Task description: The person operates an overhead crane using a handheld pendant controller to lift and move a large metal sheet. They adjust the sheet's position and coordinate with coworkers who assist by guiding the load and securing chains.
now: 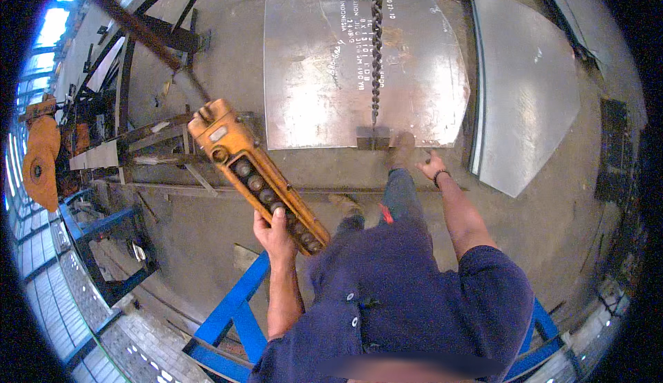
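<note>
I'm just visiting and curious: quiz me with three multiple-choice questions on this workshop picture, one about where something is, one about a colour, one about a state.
1. Where does the chain hang?
A. over the steel plate
B. over the blue frame
C. beside the windows

2. What colour is the button pendant?
A. green
B. orange-yellow
C. white

3. What is the right hand doing?
A. gripping the chain
B. holding a hammer
C. open, holding nothing

Answers: 1 A, the chain runs down over the steel plate to a clamp at its near edge. 2 B, its casing is orange-yellow, held in the left hand. 3 C, the fingers are spread in the air near the plate's edge.
</note>
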`<state>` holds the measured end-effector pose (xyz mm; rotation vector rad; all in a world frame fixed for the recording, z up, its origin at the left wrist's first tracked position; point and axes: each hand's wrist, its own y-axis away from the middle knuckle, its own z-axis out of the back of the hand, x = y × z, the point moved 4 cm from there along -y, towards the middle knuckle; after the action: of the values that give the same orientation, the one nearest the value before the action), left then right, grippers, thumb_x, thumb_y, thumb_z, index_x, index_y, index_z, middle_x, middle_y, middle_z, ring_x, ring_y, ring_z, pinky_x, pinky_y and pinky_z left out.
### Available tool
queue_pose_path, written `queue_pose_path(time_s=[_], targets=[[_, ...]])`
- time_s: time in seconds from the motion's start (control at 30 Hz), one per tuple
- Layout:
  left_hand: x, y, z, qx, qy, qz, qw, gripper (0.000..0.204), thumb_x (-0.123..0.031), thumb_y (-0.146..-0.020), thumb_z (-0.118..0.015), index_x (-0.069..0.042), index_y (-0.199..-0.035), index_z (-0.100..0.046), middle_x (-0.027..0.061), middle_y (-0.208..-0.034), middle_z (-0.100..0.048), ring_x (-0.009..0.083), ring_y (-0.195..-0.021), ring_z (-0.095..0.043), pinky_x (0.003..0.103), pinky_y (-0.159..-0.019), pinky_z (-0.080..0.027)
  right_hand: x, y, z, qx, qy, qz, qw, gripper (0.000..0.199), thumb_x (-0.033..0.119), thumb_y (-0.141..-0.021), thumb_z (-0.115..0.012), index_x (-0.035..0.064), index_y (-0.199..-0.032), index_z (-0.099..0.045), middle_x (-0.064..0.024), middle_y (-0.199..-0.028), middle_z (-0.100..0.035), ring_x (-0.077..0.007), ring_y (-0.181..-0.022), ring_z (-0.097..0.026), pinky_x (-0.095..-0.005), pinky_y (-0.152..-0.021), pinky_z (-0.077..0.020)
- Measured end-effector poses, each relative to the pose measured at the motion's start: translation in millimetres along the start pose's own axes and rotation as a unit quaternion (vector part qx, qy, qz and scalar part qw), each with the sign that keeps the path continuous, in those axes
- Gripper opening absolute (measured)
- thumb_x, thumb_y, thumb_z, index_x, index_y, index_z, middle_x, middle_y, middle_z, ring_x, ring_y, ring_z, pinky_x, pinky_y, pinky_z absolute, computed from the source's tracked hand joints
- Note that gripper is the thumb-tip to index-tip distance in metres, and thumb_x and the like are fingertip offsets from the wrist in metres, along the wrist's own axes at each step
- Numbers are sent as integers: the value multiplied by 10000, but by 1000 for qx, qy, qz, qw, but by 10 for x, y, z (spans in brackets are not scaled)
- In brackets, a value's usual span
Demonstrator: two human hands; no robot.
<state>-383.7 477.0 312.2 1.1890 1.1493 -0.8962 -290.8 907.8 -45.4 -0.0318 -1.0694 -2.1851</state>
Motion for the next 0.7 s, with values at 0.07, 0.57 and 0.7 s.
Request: queue_pose_path(time_s=[0.07,0.57,0.7], targets=[[103,-35,-217,-33,2,-19,999,421,-250,-898,-646,-17,-1225,-521,77,-1056,-631,194,-903,-622,340,-821,-516,143,-426,0,22,-23,12,999,946,455,-704,-782,51,-1441,-346,-245,-1246,-596,-384,-1154,-581,-432,-1017,-455],[631,-1494,-1033,-54,-108,-147,982,813,-428,-810,-744,-12,-1392,-358,182,-1242,-554,367,-1021,-619,552,-896,-533,1536,-2747,-1101,-51,-104,96,989,935,492,-688,-809,51,-1410,-412,-241,-1353,-514,-369,-1254,-494,-439,-1064,-405],[723,-2035,-873,-18,-56,-181,982,655,-398,-950,-523,-41,-1450,-294,177,-1371,-478,360,-1147,-557,512,-1038,-424,1543,-3121,-1482,-76,-218,100,968,432,415,-817,-728,-15,-844,-692,-161,-829,-711,-275,-793,-683,-403,-762,-525]])
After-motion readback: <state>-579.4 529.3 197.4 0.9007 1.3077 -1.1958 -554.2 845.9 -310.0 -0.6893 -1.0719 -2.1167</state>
